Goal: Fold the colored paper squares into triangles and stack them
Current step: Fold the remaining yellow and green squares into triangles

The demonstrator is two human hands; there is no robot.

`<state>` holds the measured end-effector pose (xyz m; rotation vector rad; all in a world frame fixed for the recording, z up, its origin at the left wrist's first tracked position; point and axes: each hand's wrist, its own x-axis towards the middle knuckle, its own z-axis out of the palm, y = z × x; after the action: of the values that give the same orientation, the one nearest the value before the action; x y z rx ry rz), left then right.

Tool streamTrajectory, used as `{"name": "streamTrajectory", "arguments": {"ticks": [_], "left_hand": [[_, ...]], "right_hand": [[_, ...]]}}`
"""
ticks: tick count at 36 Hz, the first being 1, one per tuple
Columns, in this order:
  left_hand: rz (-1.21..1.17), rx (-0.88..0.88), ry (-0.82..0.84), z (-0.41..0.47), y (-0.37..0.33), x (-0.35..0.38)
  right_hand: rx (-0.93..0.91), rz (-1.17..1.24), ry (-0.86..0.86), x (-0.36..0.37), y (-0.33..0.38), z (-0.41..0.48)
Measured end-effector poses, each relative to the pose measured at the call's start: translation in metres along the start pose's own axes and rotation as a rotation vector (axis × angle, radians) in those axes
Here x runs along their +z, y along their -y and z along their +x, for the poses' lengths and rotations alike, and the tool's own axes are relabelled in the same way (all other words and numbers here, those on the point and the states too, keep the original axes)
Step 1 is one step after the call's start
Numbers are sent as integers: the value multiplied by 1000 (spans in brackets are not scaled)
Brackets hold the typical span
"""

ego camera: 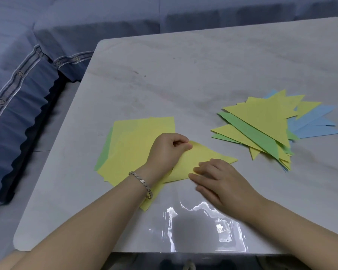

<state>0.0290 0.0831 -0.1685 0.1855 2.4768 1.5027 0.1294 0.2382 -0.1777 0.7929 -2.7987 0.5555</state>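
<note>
The far half of the counter (183,61) is bare and open to reach. A bare lane runs between the flat stack of squares (137,141) on the left and the fanned pile of triangles (261,123) on the right. The left hand (166,151) and right hand (222,182), on a folded yellow sheet (209,152), block its near end. Crinkled clear plastic (203,227) covers the near edge.

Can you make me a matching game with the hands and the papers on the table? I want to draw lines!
1 left hand
2 right hand
3 triangle pile
4 square sheets

A at the table's right side
B pinches the yellow paper's corner
C under the left wrist
D presses flat on the yellow paper

Pairs: 1-B, 2-D, 3-A, 4-C
</note>
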Motion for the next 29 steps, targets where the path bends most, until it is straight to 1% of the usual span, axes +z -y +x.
{"name": "streamTrajectory", "arguments": {"ticks": [6, 12, 20, 23, 29], "left_hand": [[-1, -12, 0, -1, 1, 0], [9, -25, 6, 0, -1, -1], [15, 7, 0, -1, 3, -1], [10, 17, -9, -1, 4, 0], [-17, 23, -18, -1, 5, 0]], "right_hand": [[-6, -36, 6, 7, 13, 13], [-29, -17, -38, 19, 26, 20], [9, 6, 52, 9, 27, 10], [68, -13, 41, 3, 19, -4], [276, -43, 5, -16, -1, -25]]}}
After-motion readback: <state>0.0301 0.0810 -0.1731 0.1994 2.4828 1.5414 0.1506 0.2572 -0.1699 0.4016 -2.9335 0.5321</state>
